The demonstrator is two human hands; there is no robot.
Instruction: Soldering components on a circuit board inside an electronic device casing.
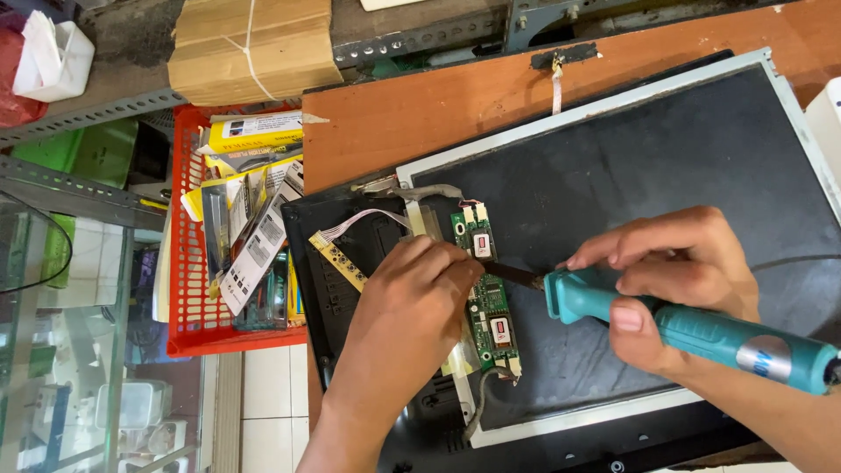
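A flat panel (666, 175) is laid on the table (438, 105), with a narrow circuit board (487, 298) set along its left edge; a crate (188, 333) of packets is placed left of the table, and a bound cardboard bundle (250, 48) is seen behind the crate

The left hand (412, 307) covers the middle section of the green circuit board (491, 307); its fingers (455, 267) hide whatever they press on or pinch there. The dark tip of the soldering iron (692, 328) disappears beside those fingers, so its contact point cannot be told. The iron's rear end is cut off by the right edge (cord attachment not visible). Below the fingers, both forearms run out of the picture. Board components are too small to identify.
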